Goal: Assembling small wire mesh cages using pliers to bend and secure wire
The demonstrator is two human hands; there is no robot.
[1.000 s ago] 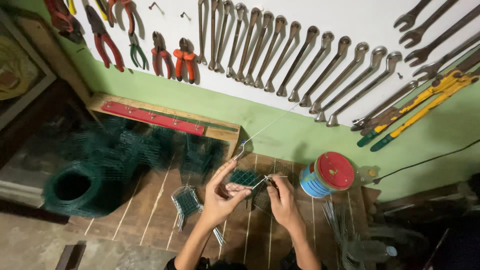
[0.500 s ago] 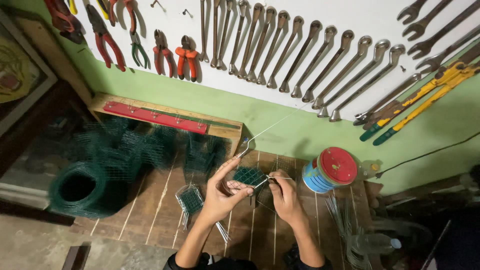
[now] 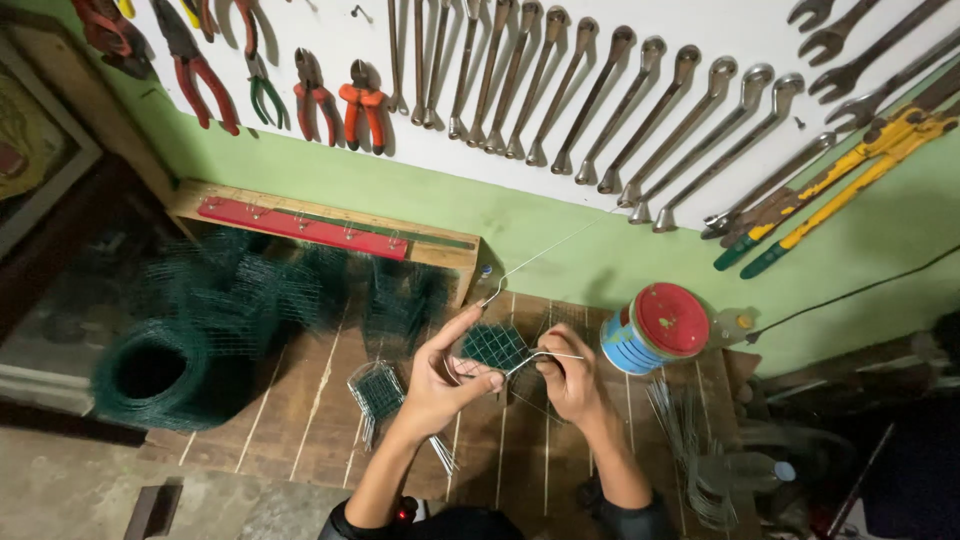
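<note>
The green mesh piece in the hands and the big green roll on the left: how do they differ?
The mesh piece is a small flat patch, held up between the left hand and right hand; the roll is far bigger, wound into a hollow coil. The piece has a bare wire running from it; the roll lies untouched on the wooden bench. Both are dark green wire mesh.

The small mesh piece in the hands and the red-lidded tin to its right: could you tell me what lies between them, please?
In the head view, the right hand and the thin wire lie between the mesh piece and the tin.
</note>
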